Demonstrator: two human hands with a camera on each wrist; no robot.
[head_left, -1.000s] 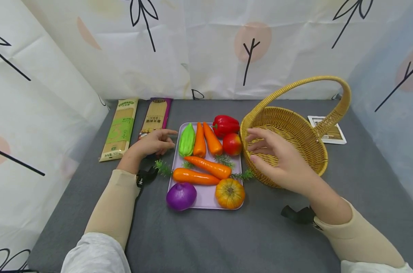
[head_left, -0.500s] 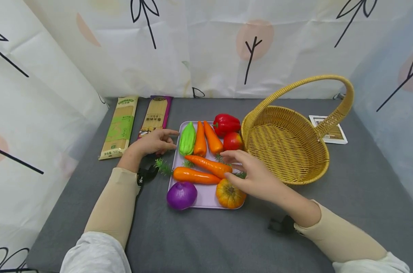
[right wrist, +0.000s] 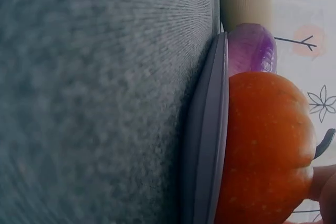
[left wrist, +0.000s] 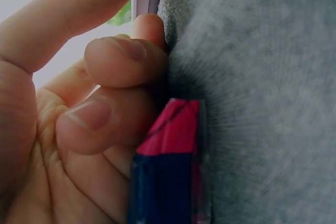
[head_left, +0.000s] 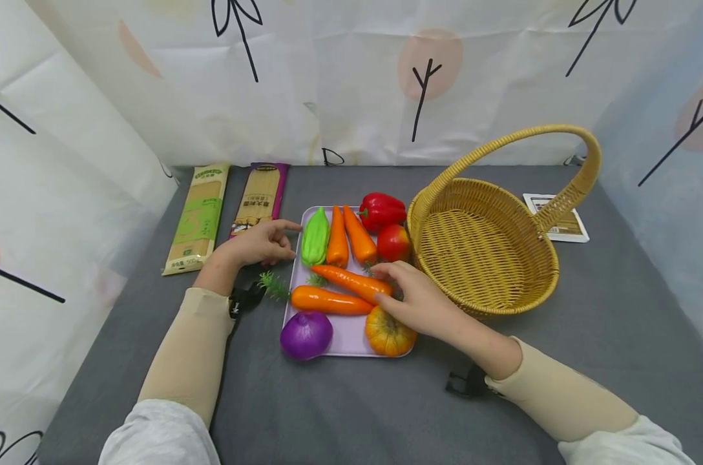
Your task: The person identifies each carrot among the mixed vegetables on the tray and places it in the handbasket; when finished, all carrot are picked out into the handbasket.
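A lilac tray (head_left: 348,339) holds several toy vegetables. My right hand (head_left: 424,302) is at the thick end of the upper slanting carrot (head_left: 348,279), thumb below it and fingers above, pinching it; its leafy top is hidden by the hand. Just under that hand sits the orange pumpkin (head_left: 386,332), which fills much of the right wrist view. My left hand (head_left: 258,244) is at the tray's left rim, its index finger (left wrist: 100,1) stretched to the edge and the other fingers loosely curled with nothing held. The green vegetable (head_left: 314,237) lies beside that fingertip.
Behind the right hand stands a wicker basket (head_left: 473,258) with a tall handle. Other carrots (head_left: 331,301), a purple onion-like vegetable (head_left: 306,336), a red bell pepper (head_left: 382,212) and a red fruit (head_left: 393,243) share the tray. Noodle packs (head_left: 197,219) lie back left.
My right hand has come from over the basket, leftward and down, to the slanting carrot's thick end. The left hand keeps its place at the tray's rim.
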